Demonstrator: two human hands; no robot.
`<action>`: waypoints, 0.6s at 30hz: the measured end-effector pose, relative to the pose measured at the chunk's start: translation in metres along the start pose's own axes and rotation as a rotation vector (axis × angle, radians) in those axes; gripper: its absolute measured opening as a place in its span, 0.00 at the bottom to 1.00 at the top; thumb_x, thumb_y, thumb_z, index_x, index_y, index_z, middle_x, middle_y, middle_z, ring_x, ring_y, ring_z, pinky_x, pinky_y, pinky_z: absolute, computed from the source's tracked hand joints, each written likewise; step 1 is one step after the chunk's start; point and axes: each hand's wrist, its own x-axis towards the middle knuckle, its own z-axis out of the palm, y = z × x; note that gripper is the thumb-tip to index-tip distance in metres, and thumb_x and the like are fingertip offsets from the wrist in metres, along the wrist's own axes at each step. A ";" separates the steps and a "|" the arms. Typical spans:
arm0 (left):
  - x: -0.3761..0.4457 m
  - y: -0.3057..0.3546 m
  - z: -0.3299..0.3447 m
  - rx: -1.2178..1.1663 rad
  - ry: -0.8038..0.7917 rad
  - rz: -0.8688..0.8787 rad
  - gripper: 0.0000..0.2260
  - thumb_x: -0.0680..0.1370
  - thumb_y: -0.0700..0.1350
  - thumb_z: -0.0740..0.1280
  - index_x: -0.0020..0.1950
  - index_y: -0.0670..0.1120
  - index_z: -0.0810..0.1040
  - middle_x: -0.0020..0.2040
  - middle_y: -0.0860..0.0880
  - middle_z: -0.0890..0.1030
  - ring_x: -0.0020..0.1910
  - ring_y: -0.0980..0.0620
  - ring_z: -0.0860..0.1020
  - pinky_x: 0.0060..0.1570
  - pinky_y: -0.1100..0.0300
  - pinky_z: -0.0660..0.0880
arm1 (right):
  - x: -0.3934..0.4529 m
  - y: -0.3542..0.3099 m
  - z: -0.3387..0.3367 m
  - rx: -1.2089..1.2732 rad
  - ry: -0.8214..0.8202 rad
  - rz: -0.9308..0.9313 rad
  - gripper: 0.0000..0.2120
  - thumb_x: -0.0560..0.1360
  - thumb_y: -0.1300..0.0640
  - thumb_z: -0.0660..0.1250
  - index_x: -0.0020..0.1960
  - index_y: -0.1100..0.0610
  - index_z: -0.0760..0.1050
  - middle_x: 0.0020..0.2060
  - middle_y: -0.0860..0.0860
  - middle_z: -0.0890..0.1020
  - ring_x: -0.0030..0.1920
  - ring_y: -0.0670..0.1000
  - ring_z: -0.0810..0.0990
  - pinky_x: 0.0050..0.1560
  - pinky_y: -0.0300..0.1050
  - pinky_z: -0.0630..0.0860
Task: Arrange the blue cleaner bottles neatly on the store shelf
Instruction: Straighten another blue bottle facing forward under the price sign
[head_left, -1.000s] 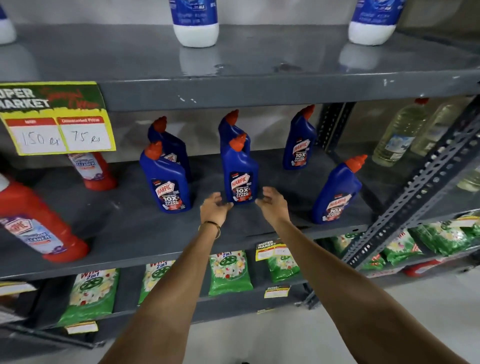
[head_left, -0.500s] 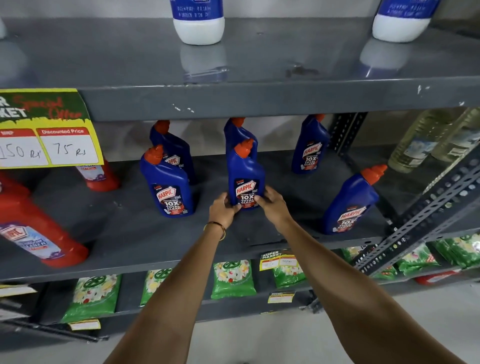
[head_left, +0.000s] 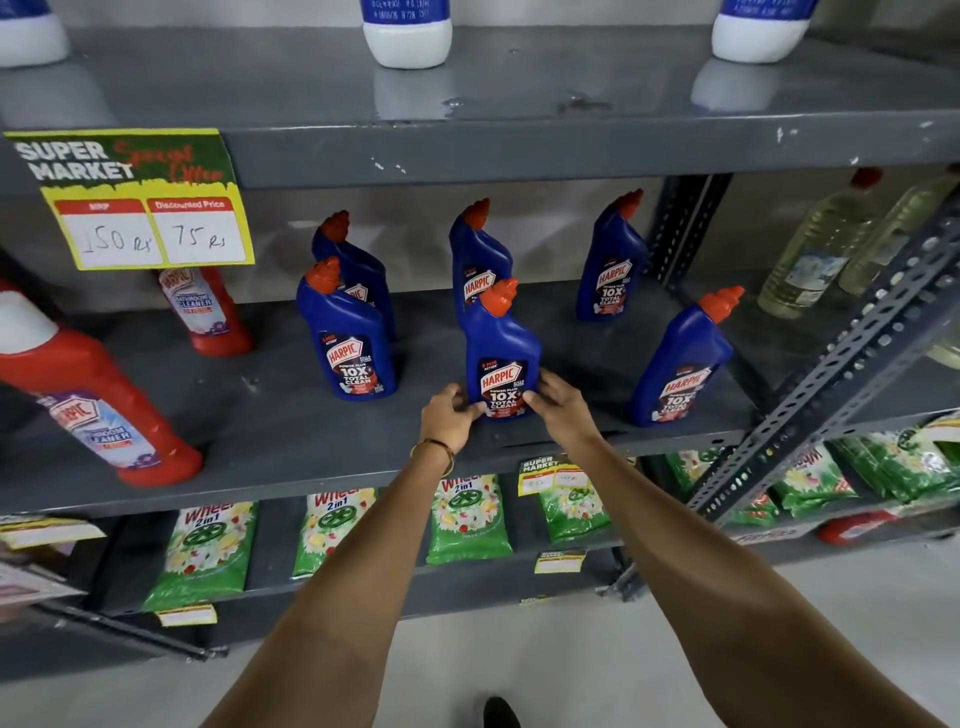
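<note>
Several blue cleaner bottles with orange caps stand on the grey middle shelf (head_left: 322, 457). The front middle bottle (head_left: 500, 343) is upright, and both hands grip its base: my left hand (head_left: 451, 413) on its left side, my right hand (head_left: 558, 397) on its right. Behind it stands another blue bottle (head_left: 477, 260). At the left, a front bottle (head_left: 348, 338) stands with a second one (head_left: 358, 260) behind it. A back right bottle (head_left: 613, 260) and a front right bottle (head_left: 680, 364), turned at an angle, stand apart.
Red cleaner bottles (head_left: 98, 395) stand at the left of the same shelf. A yellow price sign (head_left: 140, 202) hangs from the shelf above. Clear bottles (head_left: 821, 249) sit past the slotted upright (head_left: 841, 364) at the right. Green detergent packs (head_left: 467, 519) fill the lower shelf.
Both hands moved from just in front of the front middle bottle onto its base and now grip it. The camera view shifted slightly.
</note>
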 end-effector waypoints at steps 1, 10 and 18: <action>-0.004 0.000 -0.001 0.001 -0.004 0.002 0.16 0.74 0.41 0.69 0.59 0.39 0.74 0.60 0.39 0.79 0.59 0.44 0.77 0.56 0.57 0.72 | -0.004 0.000 -0.001 0.005 -0.002 0.000 0.20 0.75 0.65 0.64 0.67 0.61 0.68 0.61 0.59 0.78 0.62 0.56 0.76 0.65 0.54 0.72; -0.021 -0.005 0.001 -0.001 -0.015 0.018 0.15 0.73 0.41 0.69 0.59 0.40 0.74 0.58 0.40 0.80 0.57 0.44 0.78 0.60 0.52 0.74 | -0.026 0.001 -0.006 -0.003 0.005 0.000 0.19 0.75 0.64 0.65 0.65 0.60 0.71 0.59 0.59 0.80 0.61 0.56 0.77 0.65 0.57 0.73; -0.026 -0.007 0.002 -0.005 -0.005 0.018 0.15 0.72 0.41 0.70 0.58 0.41 0.75 0.56 0.40 0.81 0.55 0.45 0.79 0.58 0.52 0.75 | -0.033 -0.003 -0.010 -0.002 -0.018 0.011 0.19 0.75 0.64 0.64 0.66 0.59 0.70 0.60 0.58 0.79 0.61 0.55 0.77 0.65 0.56 0.72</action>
